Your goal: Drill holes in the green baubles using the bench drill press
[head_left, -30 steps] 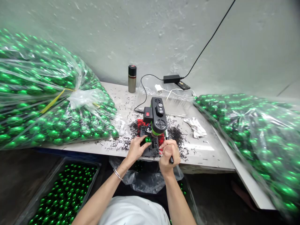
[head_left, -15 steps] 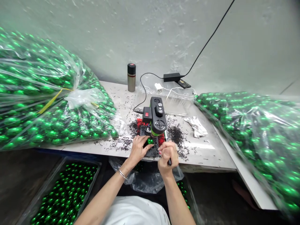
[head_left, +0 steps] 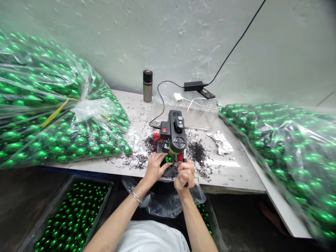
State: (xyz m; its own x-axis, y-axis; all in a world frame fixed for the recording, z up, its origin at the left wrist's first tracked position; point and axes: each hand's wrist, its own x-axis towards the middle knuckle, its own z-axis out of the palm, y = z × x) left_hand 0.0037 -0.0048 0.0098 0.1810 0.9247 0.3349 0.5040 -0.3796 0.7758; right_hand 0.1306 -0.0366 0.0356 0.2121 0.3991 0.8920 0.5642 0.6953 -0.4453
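Note:
A small black drill-press-like machine [head_left: 177,131] with a red switch stands on the table in front of me. Directly beneath its head sits a shiny green ball [head_left: 168,159]. My left hand [head_left: 154,167] reaches in from the left, thumb and fingers curved around the ball and closed on it. On the machine's right side, my right hand [head_left: 184,175] is wrapped around a black lever handle [head_left: 184,160], whose ends stick out above and below the fist. Small black pieces [head_left: 196,151] lie heaped around the base. What is under the ball is hidden.
Large clear bags of green balls flank me, one on the left [head_left: 52,115] and one on the right [head_left: 283,147]. A flask [head_left: 147,86], a power adapter [head_left: 194,86] and white gloves [head_left: 221,142] lie behind. A tub of balls [head_left: 72,213] sits low left.
My right hand has shifted slightly left and down with the lever handle, which now stands more upright in view. My left hand stays at the green ball.

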